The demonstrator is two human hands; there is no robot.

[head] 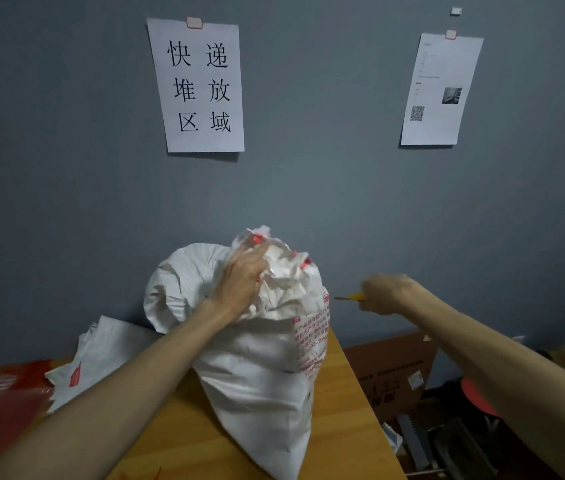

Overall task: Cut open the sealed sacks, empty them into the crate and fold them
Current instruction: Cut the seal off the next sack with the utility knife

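Grips the bunched top of the bulging white woven sack (pixel 256 368) on the wooden table (pixel 343 427) with left hand (pixel 239 282); clenches yellow-handled cutter (pixel 352 297) in right hand (pixel 383 294), just beside the sack.

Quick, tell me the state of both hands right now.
Left hand: closed, gripping the bunched top of the white sack.
Right hand: closed around a yellow-handled cutter, blade pointing at the sack.
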